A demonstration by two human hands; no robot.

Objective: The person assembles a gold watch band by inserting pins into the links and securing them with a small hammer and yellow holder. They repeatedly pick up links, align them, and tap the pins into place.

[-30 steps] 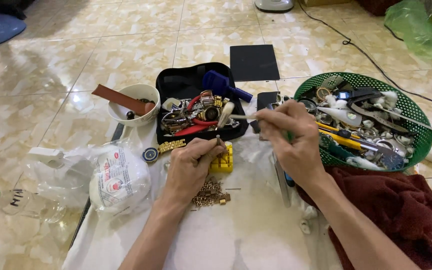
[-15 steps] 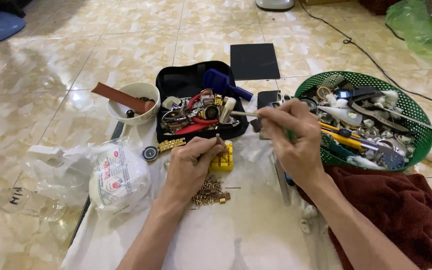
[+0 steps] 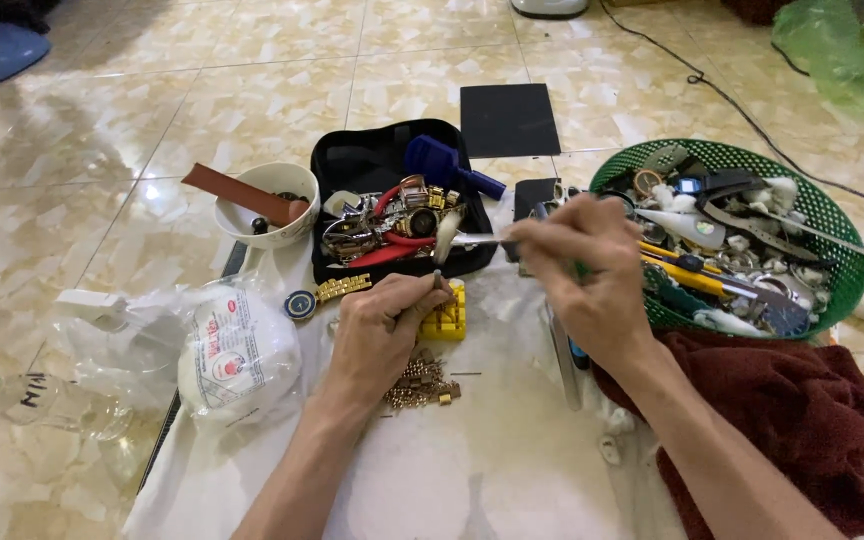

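Left hand (image 3: 377, 335): fingers pinched on a thin pin tool (image 3: 439, 281), its tip at the yellow holder block (image 3: 447, 318).
Right hand (image 3: 582, 275): fingers clamped round a small hammer (image 3: 462, 238), head over the block.
Gold bracelet links (image 3: 420, 382): loose heap on white cloth (image 3: 492, 460), just beside left hand.
Behind: black case (image 3: 372, 165) of watches; green basket (image 3: 832, 235) of tools at right.

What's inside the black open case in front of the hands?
The black case holds a tangle of metal watches, red-handled pliers and a blue tool. Whatever lies beneath that pile is covered.
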